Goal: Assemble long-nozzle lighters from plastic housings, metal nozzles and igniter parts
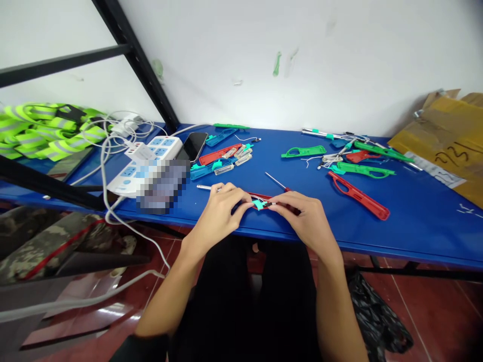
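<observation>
Near the blue table's front edge lies a red long-lighter half shell [260, 195], partly hidden by both hands. My left hand [226, 208] is closed, thumb and fingers pinching a small mint-green trigger piece [258, 204] over this shell. From the other side my right hand [304, 213] pinches a small black part [267, 204] with white wire near it, touching the green piece. A metal lighter tube [204, 187] pokes out left of my left hand. Just beyond my right hand lies a screwdriver [276, 182], its red handle partly covered.
Red, blue and green lighter shells [221, 156] with clear fuel tanks lie at back left. More lighter parts [354, 156] and a red half shell [358, 196] lie right. A power strip [147, 166], phone [193, 147], reflective straps [49, 130] and cardboard box [445, 141] flank them.
</observation>
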Tool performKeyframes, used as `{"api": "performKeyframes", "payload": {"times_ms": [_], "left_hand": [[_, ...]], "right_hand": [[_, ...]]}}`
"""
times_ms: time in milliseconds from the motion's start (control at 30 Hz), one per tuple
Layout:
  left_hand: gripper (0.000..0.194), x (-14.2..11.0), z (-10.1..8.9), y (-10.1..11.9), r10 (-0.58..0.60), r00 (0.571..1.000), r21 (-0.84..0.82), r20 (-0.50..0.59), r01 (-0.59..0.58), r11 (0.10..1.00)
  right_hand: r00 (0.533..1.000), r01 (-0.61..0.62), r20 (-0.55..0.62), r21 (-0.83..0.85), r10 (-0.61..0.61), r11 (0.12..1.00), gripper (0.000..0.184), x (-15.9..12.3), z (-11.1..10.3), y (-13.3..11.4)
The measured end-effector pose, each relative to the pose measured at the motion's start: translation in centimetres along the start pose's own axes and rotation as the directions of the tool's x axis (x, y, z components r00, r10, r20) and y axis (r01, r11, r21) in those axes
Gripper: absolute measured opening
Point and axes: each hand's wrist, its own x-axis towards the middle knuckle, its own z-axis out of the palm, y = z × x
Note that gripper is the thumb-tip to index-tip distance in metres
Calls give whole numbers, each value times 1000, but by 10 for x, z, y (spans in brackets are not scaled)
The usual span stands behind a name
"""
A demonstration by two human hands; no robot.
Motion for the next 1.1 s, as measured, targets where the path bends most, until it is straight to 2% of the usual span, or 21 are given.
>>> {"api": "performKeyframes", "payload": {"times_ms": [267, 467, 800, 1100], "left_hand": [[14, 13, -7, -4, 115, 993, 196, -12, -110, 974], [12, 18, -3, -8, 111, 993, 13, 31, -111, 994], [13, 19, 6, -14, 53, 996, -86, 65, -48, 995], [8, 15, 8, -21, 11, 1000, -222, 0, -11, 975]], "right_hand": [[1000, -30, -1, 16, 30, 999, 7, 0, -1, -1], [999, -34, 7, -18, 35, 999, 7, 0, -1, -2], [998, -58, -9, -70, 58, 996, 1, 1, 1, 1], [999, 35, 35, -82, -32, 996, 9, 0, -1, -1]]}}
